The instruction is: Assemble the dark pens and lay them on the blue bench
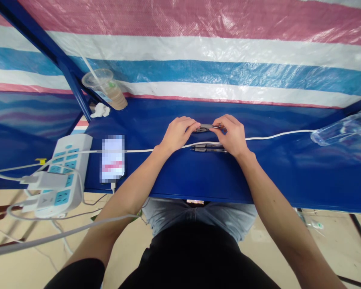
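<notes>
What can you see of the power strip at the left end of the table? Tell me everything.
The power strip is a long white plastic block with teal socket faces along its top, lying flat at the table's left end, its near end seeming to run past the table's front edge. Two chunky white plug blocks sit in its near sockets, and white cords loop away from it. A small yellow tag shows beside it. The person's left hand is not touching it.
</notes>
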`<state>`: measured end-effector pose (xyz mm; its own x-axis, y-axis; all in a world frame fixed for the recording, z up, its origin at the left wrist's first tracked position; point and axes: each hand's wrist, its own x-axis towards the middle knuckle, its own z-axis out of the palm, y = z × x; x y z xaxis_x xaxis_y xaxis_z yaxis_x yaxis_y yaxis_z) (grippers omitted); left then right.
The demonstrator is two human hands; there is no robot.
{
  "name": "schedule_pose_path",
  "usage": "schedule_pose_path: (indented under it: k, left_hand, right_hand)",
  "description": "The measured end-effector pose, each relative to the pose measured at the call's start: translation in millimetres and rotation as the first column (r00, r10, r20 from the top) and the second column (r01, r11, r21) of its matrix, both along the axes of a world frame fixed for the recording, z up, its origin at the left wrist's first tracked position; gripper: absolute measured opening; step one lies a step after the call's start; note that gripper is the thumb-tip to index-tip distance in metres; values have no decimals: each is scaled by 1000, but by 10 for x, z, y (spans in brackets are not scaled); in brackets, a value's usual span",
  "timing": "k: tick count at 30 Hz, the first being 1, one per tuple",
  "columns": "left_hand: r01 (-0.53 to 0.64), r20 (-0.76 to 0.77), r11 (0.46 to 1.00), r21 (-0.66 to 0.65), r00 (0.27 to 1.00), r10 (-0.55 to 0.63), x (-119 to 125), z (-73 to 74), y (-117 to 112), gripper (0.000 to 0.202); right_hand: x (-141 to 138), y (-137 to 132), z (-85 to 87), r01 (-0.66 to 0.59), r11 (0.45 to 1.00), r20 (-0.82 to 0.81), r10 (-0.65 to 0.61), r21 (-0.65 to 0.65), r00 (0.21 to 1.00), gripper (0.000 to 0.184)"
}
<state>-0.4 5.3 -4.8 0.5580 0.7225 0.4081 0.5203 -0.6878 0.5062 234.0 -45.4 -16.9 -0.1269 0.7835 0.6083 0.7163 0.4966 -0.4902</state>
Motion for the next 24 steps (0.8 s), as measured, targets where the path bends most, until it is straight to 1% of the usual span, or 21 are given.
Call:
schedule_pose_path:
  k: [3,7,13,17,20,22,24]
  left_hand:
    - [7,0,1000,18,1000,-7,-7,-30,27,41]
    - [-2,38,998,56,999,0,-24,-46,46,30]
    - [-16,108,996,83,994,7,-24,-13,22,27]
    - [-15,56,999,37,998,12,0,7,-1,36]
    - [16,2,1000,-27,1000,-16,10,-9,5,43]
    - [32,-10,998,-49,999,-32,12,-30,18,40]
    - [32,-6,999,-43,999,-33,13,-48,29,32]
  right_hand:
    - [10,9,-19,-16,1000,7,16,3,1000,9]
    - [23,19,-53,-30,999,36,31,-9,999,13]
    - [26,24,-70,-47,999,57,47,1,997,21]
    - [12,17,-47,-37,999,51,37,2,998,17]
    - [-2,10,-31,-24,1000,45,24,4,999,12]
    - [-7,8,-29,-17,1000,49,17,9,999,9]
    - [-5,10,-34,-20,1000,53,19,14,998,8]
